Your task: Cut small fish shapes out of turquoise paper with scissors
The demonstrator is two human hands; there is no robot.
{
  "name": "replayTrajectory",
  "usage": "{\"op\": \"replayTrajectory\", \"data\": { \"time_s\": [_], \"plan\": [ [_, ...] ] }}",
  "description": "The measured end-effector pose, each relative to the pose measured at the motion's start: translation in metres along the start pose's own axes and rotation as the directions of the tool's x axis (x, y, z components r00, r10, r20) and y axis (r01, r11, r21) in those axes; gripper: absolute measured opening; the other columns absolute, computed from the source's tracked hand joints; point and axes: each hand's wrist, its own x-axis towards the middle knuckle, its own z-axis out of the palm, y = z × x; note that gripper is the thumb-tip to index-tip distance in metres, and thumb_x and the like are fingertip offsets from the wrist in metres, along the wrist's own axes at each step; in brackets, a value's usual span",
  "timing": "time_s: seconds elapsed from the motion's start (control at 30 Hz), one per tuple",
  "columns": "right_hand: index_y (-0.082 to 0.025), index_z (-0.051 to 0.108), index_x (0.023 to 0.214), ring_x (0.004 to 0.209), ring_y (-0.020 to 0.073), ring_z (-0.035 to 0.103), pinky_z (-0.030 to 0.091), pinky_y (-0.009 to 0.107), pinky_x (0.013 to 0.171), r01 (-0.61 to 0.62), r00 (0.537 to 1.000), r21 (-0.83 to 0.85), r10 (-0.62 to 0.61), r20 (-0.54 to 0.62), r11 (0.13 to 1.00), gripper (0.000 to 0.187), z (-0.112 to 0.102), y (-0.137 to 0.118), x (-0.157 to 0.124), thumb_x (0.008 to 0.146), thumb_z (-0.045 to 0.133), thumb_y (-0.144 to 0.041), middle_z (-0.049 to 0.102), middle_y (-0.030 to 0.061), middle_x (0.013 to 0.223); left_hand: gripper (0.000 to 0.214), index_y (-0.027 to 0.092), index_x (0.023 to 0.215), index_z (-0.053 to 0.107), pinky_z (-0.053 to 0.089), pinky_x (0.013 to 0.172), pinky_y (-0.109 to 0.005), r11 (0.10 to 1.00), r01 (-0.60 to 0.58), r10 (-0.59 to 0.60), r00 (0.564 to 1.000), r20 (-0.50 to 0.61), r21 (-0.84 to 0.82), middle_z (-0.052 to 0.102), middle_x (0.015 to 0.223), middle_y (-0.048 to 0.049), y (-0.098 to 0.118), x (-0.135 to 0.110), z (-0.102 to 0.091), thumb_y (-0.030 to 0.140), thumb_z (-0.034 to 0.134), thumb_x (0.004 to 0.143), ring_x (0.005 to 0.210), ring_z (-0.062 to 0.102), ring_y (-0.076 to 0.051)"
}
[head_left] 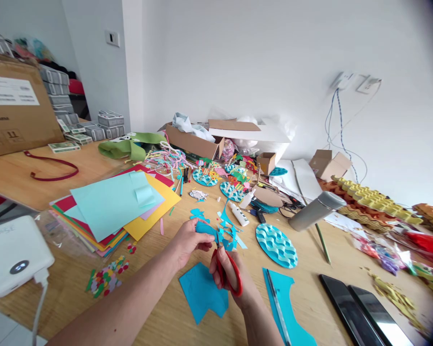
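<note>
Between the fingertips of my left hand (190, 240) is a small piece of blue paper (206, 231). My right hand (231, 274) is closed around the red handles of a pair of scissors (239, 287), whose blades meet the edge of that paper. Curled blue offcuts (228, 236) hang and lie just behind the blades. Beneath my hands a larger blue sheet (203, 291) rests on the table, with a notch in its lower edge. Right of my right forearm, a pen (278, 307) lies on another cut blue sheet (294, 323).
Coloured paper (108, 202) is stacked at left, near a white power bank (16, 257) and paper confetti (108, 276). A wavy blue oval (276, 245), glue bottle (239, 214) and grey tumbler (316, 211) stand or lie rightward. Two phones (350, 307) are front right; open boxes (195, 139) line the wall.
</note>
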Motion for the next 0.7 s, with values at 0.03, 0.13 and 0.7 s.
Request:
{"op": "replayTrajectory", "data": {
  "time_s": [0.03,0.13,0.7],
  "plan": [
    [-0.014,0.057,0.059,0.034,0.0070,0.039,0.025,0.019,0.036,0.002,1.000,0.011,-0.002,0.002,1.000,0.069,0.0002,0.0003,-0.0002,0.076,0.042,-0.079,0.048,-0.0002,0.040,0.034,0.016,0.080,0.054,0.046,0.057,-0.024,1.000,-0.001,0.001,1.000,0.001,0.000,0.062,0.063,0.0028,0.0000,-0.0002,-0.0001,0.018,0.076,0.054,0.054,0.056,-0.009],
    [-0.013,0.058,0.061,0.036,0.0075,0.041,0.025,0.019,0.037,0.000,1.000,0.026,-0.001,0.010,1.000,0.069,0.0004,0.0006,-0.0006,0.077,0.042,-0.079,0.049,0.0000,0.042,0.033,0.016,0.078,0.054,0.045,0.056,-0.023,1.000,0.003,-0.003,1.000,0.001,-0.001,0.061,0.062,0.0031,0.0002,-0.0006,-0.0001,0.019,0.076,0.054,0.053,0.055,-0.009],
    [-0.017,0.051,0.049,0.028,0.0060,0.033,0.022,0.021,0.034,-0.027,0.999,-0.066,0.026,-0.022,0.997,0.073,0.0018,-0.0045,0.0000,0.065,0.043,-0.088,0.044,-0.0011,0.034,0.034,0.017,0.075,0.051,0.042,0.052,-0.022,0.999,0.009,-0.009,1.000,-0.004,0.034,0.059,0.059,0.0045,0.0031,-0.0013,0.0012,0.021,0.075,0.052,0.051,0.053,-0.008]
  ]
}}
